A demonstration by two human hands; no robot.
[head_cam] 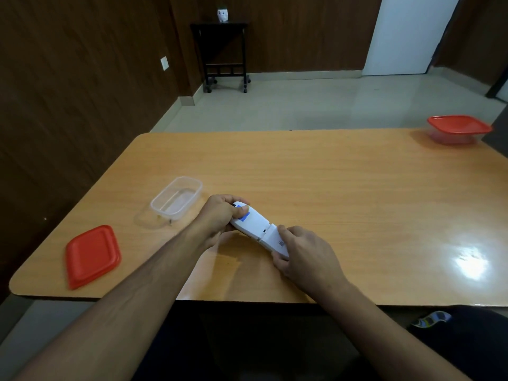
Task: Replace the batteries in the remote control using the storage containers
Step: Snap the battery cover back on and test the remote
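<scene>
A white remote control (254, 224) lies back side up just above the wooden table (330, 188), held at both ends. My left hand (221, 215) grips its far end, thumb on a blue patch. My right hand (305, 255) holds the near end, where the battery cover (276, 239) sits slid partly out of line with the body. An open clear container (177, 198) stands left of the remote and looks empty. Its red lid (92, 255) lies flat at the near left. A second clear container with a red lid on it (459, 129) stands at the far right corner.
The table's near edge runs just under my forearms. A glare patch shines on the right side of the tabletop. Beyond the table there is pale floor, a small black wheeled stand (224, 53) against the dark wall, and a white door (409, 34).
</scene>
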